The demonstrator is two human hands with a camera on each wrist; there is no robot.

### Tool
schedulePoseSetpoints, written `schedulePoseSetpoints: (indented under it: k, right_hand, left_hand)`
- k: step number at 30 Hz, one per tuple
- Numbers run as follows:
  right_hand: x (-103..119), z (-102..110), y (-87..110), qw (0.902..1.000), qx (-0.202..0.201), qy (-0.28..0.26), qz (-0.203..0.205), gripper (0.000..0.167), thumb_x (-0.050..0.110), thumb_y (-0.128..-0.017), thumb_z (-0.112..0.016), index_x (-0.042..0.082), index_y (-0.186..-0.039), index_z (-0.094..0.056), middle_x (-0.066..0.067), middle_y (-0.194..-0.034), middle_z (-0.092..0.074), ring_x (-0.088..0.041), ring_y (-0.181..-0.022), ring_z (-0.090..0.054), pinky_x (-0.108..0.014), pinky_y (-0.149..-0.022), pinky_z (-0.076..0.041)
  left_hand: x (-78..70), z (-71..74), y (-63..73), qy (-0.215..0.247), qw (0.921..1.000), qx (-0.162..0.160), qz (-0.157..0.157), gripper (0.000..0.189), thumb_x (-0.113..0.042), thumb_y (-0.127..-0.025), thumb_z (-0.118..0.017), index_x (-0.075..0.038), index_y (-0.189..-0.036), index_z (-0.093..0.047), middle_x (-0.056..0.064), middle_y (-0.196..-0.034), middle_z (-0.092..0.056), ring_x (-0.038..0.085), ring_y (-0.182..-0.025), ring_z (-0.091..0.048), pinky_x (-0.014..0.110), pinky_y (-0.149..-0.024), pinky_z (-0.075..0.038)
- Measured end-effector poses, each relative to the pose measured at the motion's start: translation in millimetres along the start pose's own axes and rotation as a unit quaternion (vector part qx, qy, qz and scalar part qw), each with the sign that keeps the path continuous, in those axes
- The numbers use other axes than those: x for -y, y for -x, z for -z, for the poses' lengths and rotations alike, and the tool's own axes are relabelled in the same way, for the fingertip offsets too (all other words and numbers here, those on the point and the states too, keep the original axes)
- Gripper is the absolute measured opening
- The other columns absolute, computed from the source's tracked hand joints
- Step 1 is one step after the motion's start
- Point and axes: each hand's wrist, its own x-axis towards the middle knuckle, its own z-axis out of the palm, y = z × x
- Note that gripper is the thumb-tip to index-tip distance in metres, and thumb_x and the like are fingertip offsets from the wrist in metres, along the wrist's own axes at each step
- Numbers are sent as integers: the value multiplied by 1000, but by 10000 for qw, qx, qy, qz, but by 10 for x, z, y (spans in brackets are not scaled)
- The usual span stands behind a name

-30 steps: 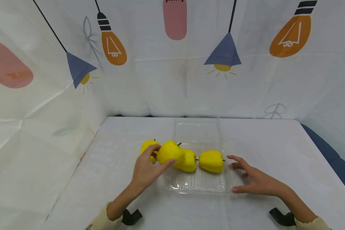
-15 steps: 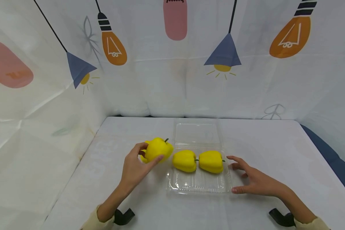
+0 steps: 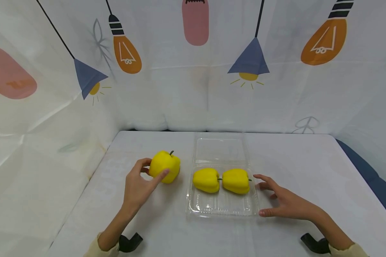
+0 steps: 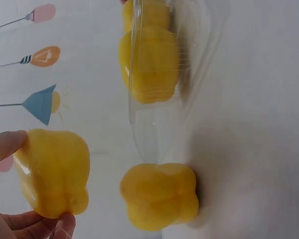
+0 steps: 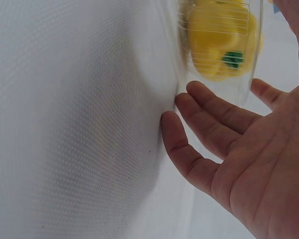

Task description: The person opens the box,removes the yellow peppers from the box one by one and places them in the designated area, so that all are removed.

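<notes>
My left hand point(image 3: 139, 185) grips a yellow bell pepper point(image 3: 165, 167), thumb on one side and fingers on the other. The left wrist view shows it raised off the table, with a second bell pepper point(image 4: 159, 196) standing on the table; in the head view the held one hides that second pepper. Two more bell peppers, one on the left point(image 3: 206, 180) and one on the right point(image 3: 236, 181), lie on their sides in a clear plastic clamshell container point(image 3: 223, 210). Beside the container's right wall, my right hand point(image 3: 284, 201) rests with relaxed, spread fingers and holds nothing.
The container's clear lid point(image 3: 220, 148) lies folded back, away from me. A white table point(image 3: 308, 157) carries everything, with a printed white curtain point(image 3: 180, 96) behind it. A dark blue surface point(image 3: 366, 167) shows past the right edge.
My left hand has carried the held bell pepper left, from over the container's left side to beyond it, in front of the standing pepper. The right hand has stayed still.
</notes>
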Motion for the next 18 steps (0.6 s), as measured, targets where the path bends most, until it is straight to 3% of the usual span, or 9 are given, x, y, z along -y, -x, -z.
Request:
schedulePoseSetpoints:
  k: [7,18]
  right_hand:
    - [-9,3,2,10000,-24,-13,53,103,44,-79,-82,28,-155,-14,-13,-140,-50,-34,-124,-50,-36,-87,-52]
    - [5,8,1,10000,-27,-13,93,103,44,-79,-82,26,-155,-15,-13,-140,-50,-34,-124,-50,-37,-87,-52]
  left_hand:
    - [83,57,-44,-8,9995,-29,311,63,-44,-77,-84,-5,-119,-59,6,-112,-64,19,-90,-55,39,-74,-48]
    - [235,112,-106,-151,9983,-250,504,61,-45,-79,-82,-4,-118,-59,8,-112,-65,22,-89,-58,31,-72,-48]
